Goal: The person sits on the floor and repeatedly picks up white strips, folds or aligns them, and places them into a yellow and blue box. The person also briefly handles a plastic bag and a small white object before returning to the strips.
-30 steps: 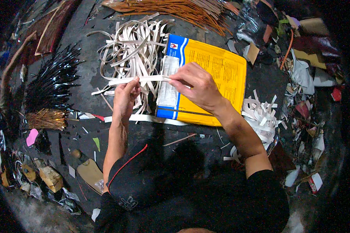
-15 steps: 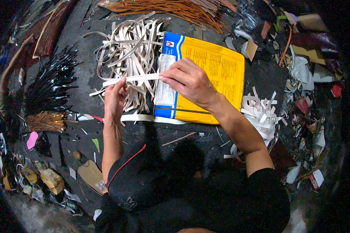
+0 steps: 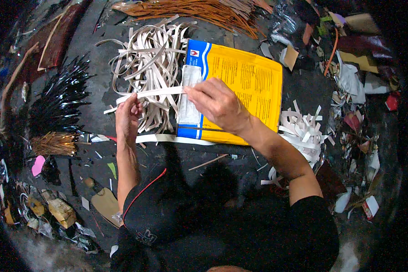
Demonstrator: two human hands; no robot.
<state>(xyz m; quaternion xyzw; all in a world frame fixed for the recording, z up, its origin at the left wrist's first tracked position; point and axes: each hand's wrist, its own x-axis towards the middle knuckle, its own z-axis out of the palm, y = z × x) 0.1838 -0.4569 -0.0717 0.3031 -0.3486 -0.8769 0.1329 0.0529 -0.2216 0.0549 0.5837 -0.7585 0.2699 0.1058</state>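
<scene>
A white strip [image 3: 161, 91] is stretched level between my two hands. My left hand [image 3: 128, 117] pinches it between thumb and fingers near its left end. Over the yellow and blue panel [image 3: 245, 86], my right hand [image 3: 220, 103] grips the other end in closed fingers. Below and behind the strip lies a tangled heap of long white strips [image 3: 145, 50]. A whitish pad [image 3: 190, 109] rests on the panel's blue edge, partly covered by the right hand. Short cut white pieces [image 3: 303, 131] are piled beside the panel's lower right corner.
Orange-brown strips [image 3: 190, 12] lie across the far side. Shiny black strips [image 3: 61, 97] and a brown bundle [image 3: 54, 143] sit at the left. Scraps and plastic [image 3: 351, 84] litter the right side. A wooden block [image 3: 61, 211] lies at the lower left.
My left hand has shifted slightly left and down along with the strip. The right hand has moved slightly left and down too. The panel has slid a little left.
</scene>
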